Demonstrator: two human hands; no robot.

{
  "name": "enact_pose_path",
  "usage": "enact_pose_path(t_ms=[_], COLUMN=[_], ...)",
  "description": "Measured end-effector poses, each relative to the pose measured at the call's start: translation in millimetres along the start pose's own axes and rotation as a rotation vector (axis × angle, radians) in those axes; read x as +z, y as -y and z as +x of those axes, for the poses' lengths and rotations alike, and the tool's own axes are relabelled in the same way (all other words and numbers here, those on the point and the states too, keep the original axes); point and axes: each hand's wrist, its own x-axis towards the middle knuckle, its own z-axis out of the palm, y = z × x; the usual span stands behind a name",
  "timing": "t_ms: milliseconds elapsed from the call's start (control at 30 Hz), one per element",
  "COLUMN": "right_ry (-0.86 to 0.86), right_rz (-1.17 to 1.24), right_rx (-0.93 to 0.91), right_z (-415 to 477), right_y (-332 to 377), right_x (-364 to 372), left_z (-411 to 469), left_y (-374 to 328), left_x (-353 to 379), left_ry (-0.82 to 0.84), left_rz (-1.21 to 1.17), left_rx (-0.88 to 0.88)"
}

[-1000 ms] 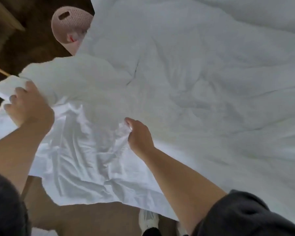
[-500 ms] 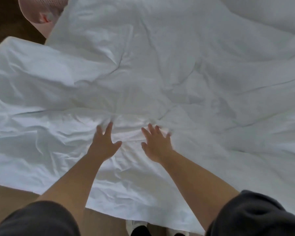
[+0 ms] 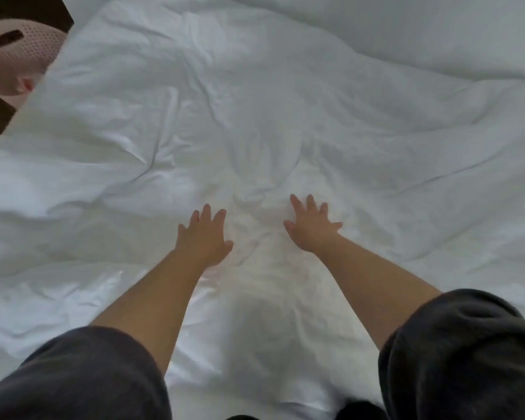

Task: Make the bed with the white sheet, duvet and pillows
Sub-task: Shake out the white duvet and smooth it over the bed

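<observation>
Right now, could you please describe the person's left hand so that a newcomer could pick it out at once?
The white duvet fills nearly the whole view, and two bare forearms reach onto it from dark sleeves at the bottom. The left hand lies flat with fingers spread, left of centre; unlike the right hand, it sits slightly lower.

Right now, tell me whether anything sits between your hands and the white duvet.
Nothing visible does. The left hand and right hand both lie flat, fingers spread, directly on the white duvet. The pink perforated object sits off at the far left edge, away from both hands.
</observation>
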Motion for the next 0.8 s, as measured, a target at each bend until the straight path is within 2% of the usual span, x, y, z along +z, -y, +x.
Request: enact_pose_path(t_ms=[167,267,367,533,633,700,733,800], right_ry=[-0.013,-0.068,-0.149,-0.257,-0.471,-0.614,-0.609,-0.472], right_rz=[0.033,0.097,0.036,-0.021,-0.036,-0.099,-0.145,-0.184], right_rx=[0.034,0.030,0.020,-0.040,-0.093,-0.081,-0.071,-0.075], right_z=[83,161,226,246,260,283,294,308], right_y=[-42,-57,-62,-71,-78,-88,-93,-96], right_x=[-28,-41,-26,-7,-48,-81,-92,-95], left_z=[82,161,233,284,299,312,321,332], left_y=[-45,-62,-68,-92,-93,-83,-79,-77], left_x=[-18,-30,-26,-34,-60,-82,-91,-96], left_ry=[-0.039,-0.115,-0.196,-0.389,-0.476,-0.473,-0.441,-0.380], left_rz=[0.060,0.061,0.026,0.010,-0.042,-0.081,-0.080,0.002], left_rx=[0.039,-0.017,-0.095,-0.149,-0.059,-0.033,-0.041,-0.040])
